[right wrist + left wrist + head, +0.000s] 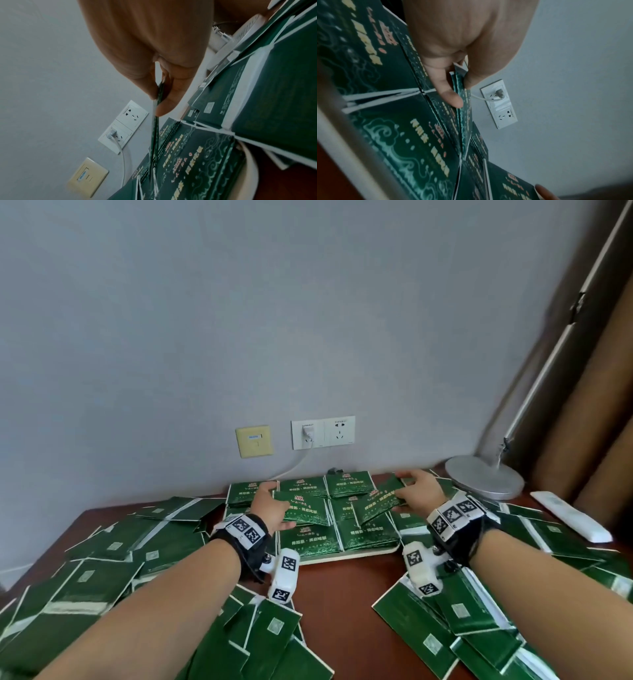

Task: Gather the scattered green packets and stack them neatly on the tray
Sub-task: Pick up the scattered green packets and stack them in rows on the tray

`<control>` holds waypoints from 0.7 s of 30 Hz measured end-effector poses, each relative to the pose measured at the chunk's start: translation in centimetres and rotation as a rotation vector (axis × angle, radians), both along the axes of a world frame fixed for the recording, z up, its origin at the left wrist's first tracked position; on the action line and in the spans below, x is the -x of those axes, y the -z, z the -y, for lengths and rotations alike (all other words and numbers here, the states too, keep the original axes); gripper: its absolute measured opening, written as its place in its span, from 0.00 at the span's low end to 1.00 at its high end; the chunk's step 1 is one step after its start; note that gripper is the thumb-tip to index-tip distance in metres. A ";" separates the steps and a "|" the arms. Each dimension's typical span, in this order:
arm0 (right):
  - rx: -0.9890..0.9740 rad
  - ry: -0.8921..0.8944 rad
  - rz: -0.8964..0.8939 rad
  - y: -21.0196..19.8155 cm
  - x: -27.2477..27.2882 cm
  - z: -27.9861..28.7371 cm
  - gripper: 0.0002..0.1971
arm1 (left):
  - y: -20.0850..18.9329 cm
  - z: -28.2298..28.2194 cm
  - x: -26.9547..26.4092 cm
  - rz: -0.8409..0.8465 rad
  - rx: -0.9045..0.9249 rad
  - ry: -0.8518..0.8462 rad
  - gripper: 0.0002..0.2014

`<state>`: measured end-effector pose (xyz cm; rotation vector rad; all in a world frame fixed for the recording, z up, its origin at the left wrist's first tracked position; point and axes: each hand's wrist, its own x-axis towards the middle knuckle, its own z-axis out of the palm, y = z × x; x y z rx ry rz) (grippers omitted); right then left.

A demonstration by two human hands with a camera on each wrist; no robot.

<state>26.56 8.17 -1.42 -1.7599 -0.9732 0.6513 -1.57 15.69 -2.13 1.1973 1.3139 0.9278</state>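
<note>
A pale tray (356, 554) at the back middle of the table carries several neat piles of green packets (310, 541). My left hand (269, 503) pinches a green packet (303, 508) between thumb and fingers over the tray's left half; the left wrist view shows that packet (462, 108) edge-on in the grip. My right hand (416, 491) pinches another green packet (378, 501), tilted, above the tray's right half; this packet (156, 121) appears as a thin edge in the right wrist view. Loose packets (102, 583) lie scattered on both sides.
The brown table (339, 594) shows bare wood in front of the tray. A round grey lamp base (484, 477) and a white remote (570, 515) sit at the back right. Wall sockets (322, 433) with a plugged cable hang behind the tray.
</note>
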 end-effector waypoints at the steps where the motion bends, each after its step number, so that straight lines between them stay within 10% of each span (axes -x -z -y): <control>1: -0.003 -0.014 -0.014 0.3 0.1 -0.8 0.21 | 0.2 -0.5 0.0 -0.005 0.011 -0.006 0.31; 11: 0.097 -0.081 -0.060 1.7 0.6 -5.3 0.17 | 1.9 -3.3 -0.5 -0.177 -0.012 0.038 0.22; 21: 0.245 -0.142 0.373 2.4 0.4 -5.9 0.20 | 2.7 -3.8 -0.3 -0.665 -0.291 0.227 0.23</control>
